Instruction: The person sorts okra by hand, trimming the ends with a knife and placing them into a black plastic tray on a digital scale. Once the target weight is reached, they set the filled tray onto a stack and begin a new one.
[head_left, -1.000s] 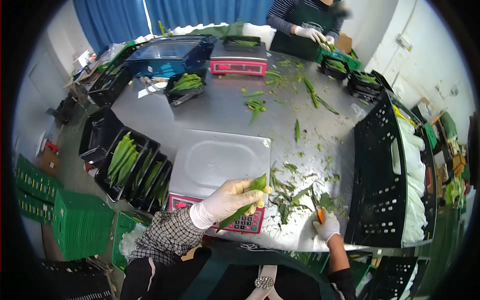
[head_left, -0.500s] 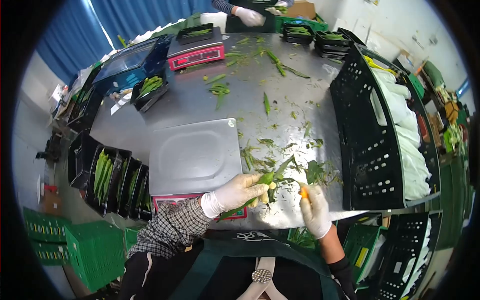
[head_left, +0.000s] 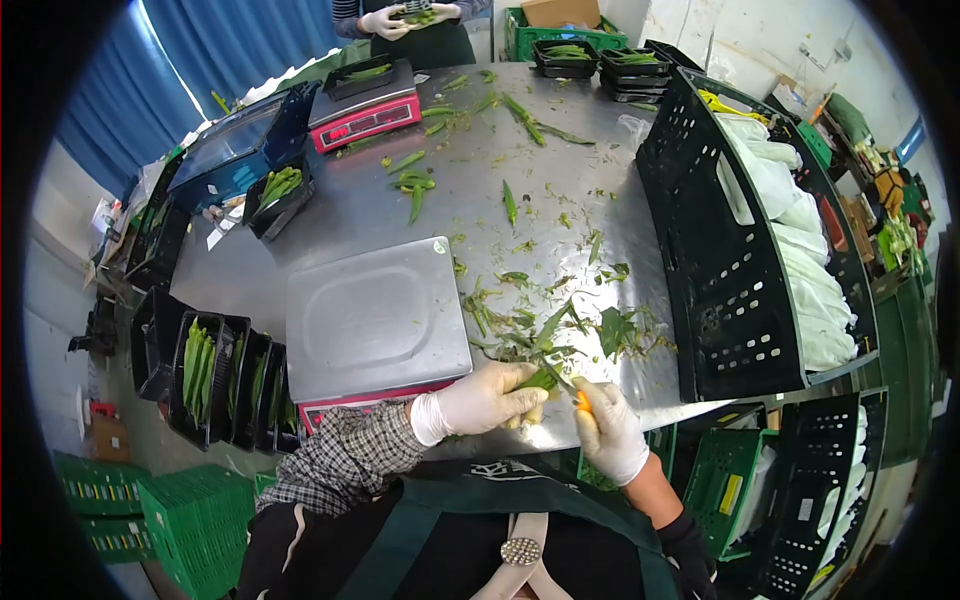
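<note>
My left hand, in a white glove, is closed around a few okra pods, whose pale ends show below the fingers. In my gloved right hand is a small knife with an orange handle. Its thin blade points up and left and overlaps the okra in this view. Directly beyond my left hand stands a scale with a bare metal plate and a red base. Green trimmings and leaves lie on the table just past both hands.
Black trays of okra stand in a row at the left. A tall black crate with white bags borders the right side. Across the metal table are a second red scale, loose okra and a co-worker's gloved hands holding a tray.
My right hand has moved left with the knife, bringing the blade up to the okra in my left hand. The co-worker's hands have come together on a tray. The view has shifted slightly.
</note>
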